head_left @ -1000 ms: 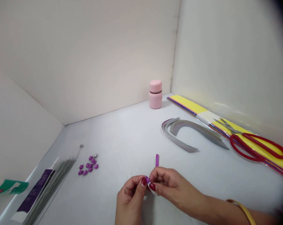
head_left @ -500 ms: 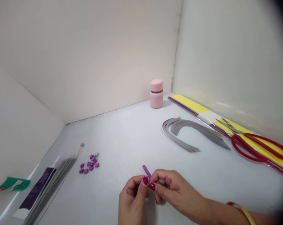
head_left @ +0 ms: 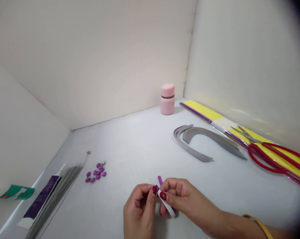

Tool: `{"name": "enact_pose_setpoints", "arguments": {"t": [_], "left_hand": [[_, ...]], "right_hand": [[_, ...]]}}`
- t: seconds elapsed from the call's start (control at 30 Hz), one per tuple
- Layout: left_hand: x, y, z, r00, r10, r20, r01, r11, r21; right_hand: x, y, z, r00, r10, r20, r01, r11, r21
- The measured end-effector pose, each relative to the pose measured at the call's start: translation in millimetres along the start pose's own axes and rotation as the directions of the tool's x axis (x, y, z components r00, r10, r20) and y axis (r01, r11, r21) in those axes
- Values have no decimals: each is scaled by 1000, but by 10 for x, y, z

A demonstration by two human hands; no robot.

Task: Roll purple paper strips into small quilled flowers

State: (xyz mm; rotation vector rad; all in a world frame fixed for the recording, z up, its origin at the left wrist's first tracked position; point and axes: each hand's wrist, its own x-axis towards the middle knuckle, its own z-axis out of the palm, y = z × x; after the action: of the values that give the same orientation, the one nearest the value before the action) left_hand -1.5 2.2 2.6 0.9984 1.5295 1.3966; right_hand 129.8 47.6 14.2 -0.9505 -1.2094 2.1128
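Between my two hands is a narrow purple paper strip (head_left: 168, 205), white on its underside, with a small folded purple part at the fingertips. My left hand (head_left: 143, 209) pinches the folded part between thumb and forefinger. Thumb and fingers of my right hand (head_left: 183, 199) close on the strip just beside it. A short purple end sticks up above the right fingers, while a longer end hangs below, white side showing. Several small purple folded paper stars (head_left: 97, 173) lie to the left of my hands, a silvery one (head_left: 103, 163) among them.
At far left lie a purple-and-white glue tube (head_left: 41, 200) and a bundle of thin wires (head_left: 59, 196). A pink lidded jar (head_left: 167, 99) stands at the back. Curved grey paper strips (head_left: 209, 136) lie right, near red-handled scissors (head_left: 266, 159) on yellow packaged paper (head_left: 202, 111).
The strip has turned over in my fingers, so a white length now shows below my right thumb. Less of the purple end sticks up. The whole view has shifted slightly.
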Motion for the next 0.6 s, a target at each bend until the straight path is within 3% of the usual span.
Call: {"name": "enact_pose_setpoints", "arguments": {"t": [0.1, 0.23, 0.43, 0.6], "left_hand": [[-16, 7, -18, 979, 202, -21, -196, 967, 162], [-14, 16, -33, 885, 466, 17, -447, 837, 316], [15, -30, -69, 810, 578, 100, -569, 732, 374], [21, -45, -89, 698, 699, 158, -679, 576, 455]], "right_hand": [[-23, 0, 28, 999, 14, 31, -17, 996, 82], [-50, 19, 45, 997, -71, -20, 71, 997, 1], [-72, 32, 55, 982, -181, -44, 171, 969, -179], [-71, 37, 56, 985, -166, -42, 161, 982, -102]]}}
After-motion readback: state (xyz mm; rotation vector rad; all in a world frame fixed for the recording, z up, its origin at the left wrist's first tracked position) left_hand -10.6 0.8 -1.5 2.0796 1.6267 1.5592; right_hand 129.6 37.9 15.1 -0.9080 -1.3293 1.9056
